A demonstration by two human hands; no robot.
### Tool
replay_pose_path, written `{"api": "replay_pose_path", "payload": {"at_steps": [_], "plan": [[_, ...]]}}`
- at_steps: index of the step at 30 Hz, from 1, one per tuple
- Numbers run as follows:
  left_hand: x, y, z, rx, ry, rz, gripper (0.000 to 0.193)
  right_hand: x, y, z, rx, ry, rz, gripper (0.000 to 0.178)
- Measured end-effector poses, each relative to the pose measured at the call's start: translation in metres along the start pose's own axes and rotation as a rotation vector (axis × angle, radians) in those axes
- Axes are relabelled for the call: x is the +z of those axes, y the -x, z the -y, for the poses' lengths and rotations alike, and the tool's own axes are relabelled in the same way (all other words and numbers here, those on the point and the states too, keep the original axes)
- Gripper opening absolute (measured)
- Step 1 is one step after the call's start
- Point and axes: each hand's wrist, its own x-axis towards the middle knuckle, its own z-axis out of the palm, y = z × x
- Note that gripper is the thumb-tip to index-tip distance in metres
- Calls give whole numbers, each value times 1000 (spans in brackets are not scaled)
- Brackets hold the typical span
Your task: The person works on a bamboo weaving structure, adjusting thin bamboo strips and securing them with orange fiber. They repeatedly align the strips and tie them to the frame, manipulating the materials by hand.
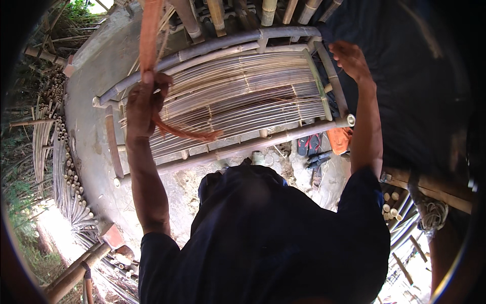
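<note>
My left hand [144,104] is closed around a long reddish-brown strip [149,38], which runs straight up from my fist to the upper edge of the view. The strip's loose, frayed tail hangs below the fist, over a bamboo frame [283,134] strung with many thin slats [202,83]. At the frame's far right corner my right hand [352,61] is raised with its fingers curled in. Whether anything sits between those fingers is too dark to make out. The slats lie close together on the far side and farther apart toward me.
Upright bamboo poles [216,17] stand behind the frame. Dark sheeting [415,91] hangs at the right. Black-and-red footwear [309,145] and an orange cloth [339,140] lie by the near right corner. Cut bamboo [71,175] is stacked at the left, beside the concrete floor [86,121].
</note>
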Motion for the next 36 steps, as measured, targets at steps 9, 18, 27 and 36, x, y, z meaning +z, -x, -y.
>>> {"api": "replay_pose_path", "payload": {"at_steps": [9, 18, 27, 36], "plan": [[41, 15, 19, -33, 148, 135, 37, 96, 63, 90, -620, -163, 112, 20], [109, 21, 34, -107, 49, 120, 27, 158, 169, 119, -201, -924, 499, 15], [144, 24, 51, -40, 77, 110, 23, 138, 180, 52, -2, -1282, 432, 22], [171, 32, 55, -37, 64, 162, 12, 114, 188, 26, 36, -1321, 256, 22]]}}
